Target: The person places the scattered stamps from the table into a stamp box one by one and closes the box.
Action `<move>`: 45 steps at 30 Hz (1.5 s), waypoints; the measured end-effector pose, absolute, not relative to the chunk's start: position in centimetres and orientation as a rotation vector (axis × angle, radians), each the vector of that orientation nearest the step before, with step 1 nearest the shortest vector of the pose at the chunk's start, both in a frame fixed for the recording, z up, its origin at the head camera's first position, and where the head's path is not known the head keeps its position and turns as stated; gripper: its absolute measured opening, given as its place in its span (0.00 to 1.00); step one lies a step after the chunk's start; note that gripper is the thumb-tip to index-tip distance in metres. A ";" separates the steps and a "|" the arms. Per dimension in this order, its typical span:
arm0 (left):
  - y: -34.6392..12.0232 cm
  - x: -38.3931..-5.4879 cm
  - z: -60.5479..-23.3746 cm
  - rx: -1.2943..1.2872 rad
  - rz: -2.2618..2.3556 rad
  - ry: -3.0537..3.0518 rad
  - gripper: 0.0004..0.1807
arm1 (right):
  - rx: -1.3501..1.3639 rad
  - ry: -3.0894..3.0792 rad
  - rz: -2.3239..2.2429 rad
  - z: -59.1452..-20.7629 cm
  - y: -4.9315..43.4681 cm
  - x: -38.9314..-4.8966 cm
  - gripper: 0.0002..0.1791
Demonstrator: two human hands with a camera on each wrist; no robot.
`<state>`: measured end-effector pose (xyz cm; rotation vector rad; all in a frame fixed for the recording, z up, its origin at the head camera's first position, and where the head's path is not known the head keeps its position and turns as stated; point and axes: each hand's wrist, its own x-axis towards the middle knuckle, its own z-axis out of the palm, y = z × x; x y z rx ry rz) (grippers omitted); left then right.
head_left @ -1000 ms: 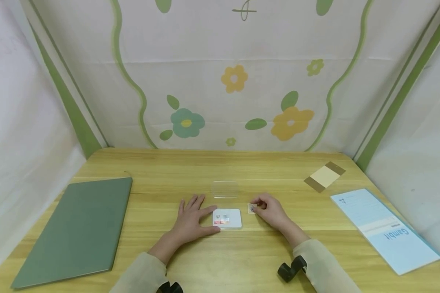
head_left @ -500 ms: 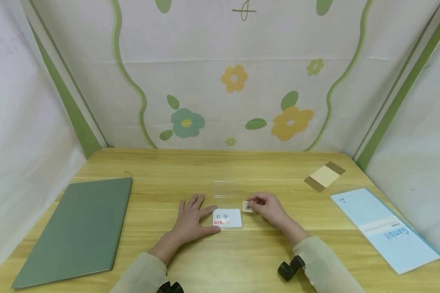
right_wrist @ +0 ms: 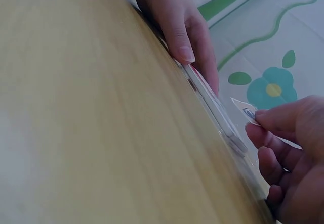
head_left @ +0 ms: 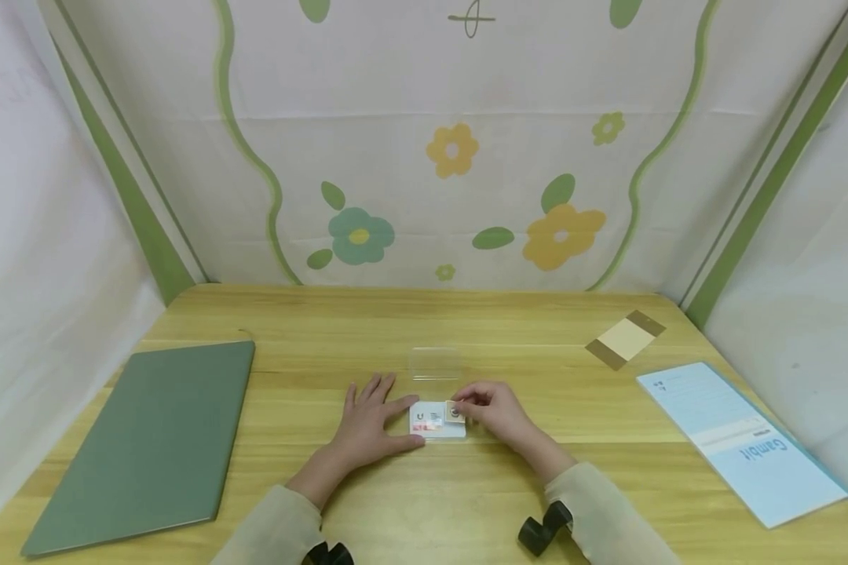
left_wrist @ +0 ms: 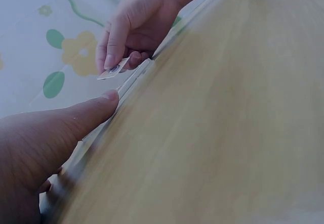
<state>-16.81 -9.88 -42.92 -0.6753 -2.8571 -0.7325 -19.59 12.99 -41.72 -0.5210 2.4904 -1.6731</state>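
Observation:
A flat, white, card-sized block with rounded corners [head_left: 438, 431] lies on the table, with a small printed label [head_left: 427, 416] on its left part. My left hand [head_left: 371, 428] holds the block at its left end, thumb on the near edge and index finger on the far edge, the other fingers spread on the table. My right hand [head_left: 498, 410] pinches a small square sticker [head_left: 454, 411] with a dark round print between thumb and index finger. In the head view the sticker overlaps the block's right end; the right wrist view shows the sticker [right_wrist: 246, 110] tilted and raised above it.
A clear plastic piece [head_left: 434, 363] lies just beyond the block. To the left is a large green folder [head_left: 148, 447]. On the right are a light blue notebook [head_left: 742, 447] and a brown-and-cream card [head_left: 626, 340]. A flowered curtain [head_left: 452, 204] stands behind the table.
My right hand has carried the sticker leftward from beside the block to over its right end. My left hand and the block have stayed in place.

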 end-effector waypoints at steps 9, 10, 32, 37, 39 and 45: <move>-9.9 -16.7 -42.8 -0.670 -0.731 -2.861 0.36 | -0.527 2.516 -1.628 -40.1 12.3 -18.3 0.04; -9.9 -16.7 -42.8 -0.671 -0.730 -2.862 0.36 | -0.522 2.526 -1.618 -39.7 12.2 -18.0 0.04; -9.9 -16.8 -43.0 -0.677 -0.711 -2.857 0.36 | -0.633 2.669 -1.450 -42.4 12.7 -19.0 0.03; -9.9 -16.9 -43.0 -0.678 -0.718 -2.857 0.36 | -0.628 2.683 -1.438 -42.2 12.6 -18.9 0.03; -9.9 -16.9 -43.0 -0.680 -0.723 -2.855 0.36 | -0.617 2.688 -1.438 -42.2 12.6 -18.9 0.04; -9.9 -16.9 -43.0 -0.686 -0.731 -2.861 0.38 | -0.495 2.679 -1.515 -41.8 12.7 -19.1 0.07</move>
